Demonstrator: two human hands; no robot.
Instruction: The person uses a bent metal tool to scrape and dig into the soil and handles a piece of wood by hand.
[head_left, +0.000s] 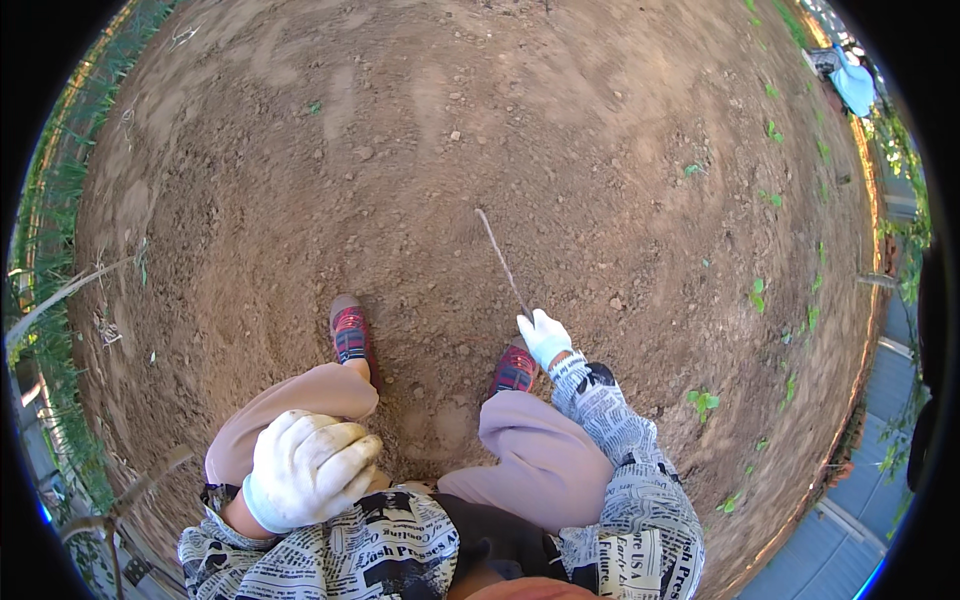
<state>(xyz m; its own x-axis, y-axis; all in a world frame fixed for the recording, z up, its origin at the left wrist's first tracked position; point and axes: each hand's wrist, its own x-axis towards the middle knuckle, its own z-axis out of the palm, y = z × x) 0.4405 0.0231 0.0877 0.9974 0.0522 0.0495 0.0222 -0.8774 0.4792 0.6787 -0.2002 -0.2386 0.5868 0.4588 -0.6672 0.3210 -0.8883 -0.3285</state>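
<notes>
My right hand (544, 337), in a white knit work glove, grips the dark near end of a thin stick or rod (499, 251). Its far end slants forward and left over loose brown soil (420, 187). Close to my body, my left hand (311, 469) wears a matching glove with soiled fingertips. The fingers are curled together above my left thigh, and the palm side is hidden; nothing shows in it. My legs are bent, with my left shoe (351, 330) and right shoe (515, 369) flat on the ground.
Small green seedlings (703, 403) grow in a line to my right. Farther right are blue panels (862, 450) and, at the upper right, a person in light blue (853, 81). On the left stand tall green plants (64, 195) and a wooden pole (75, 285).
</notes>
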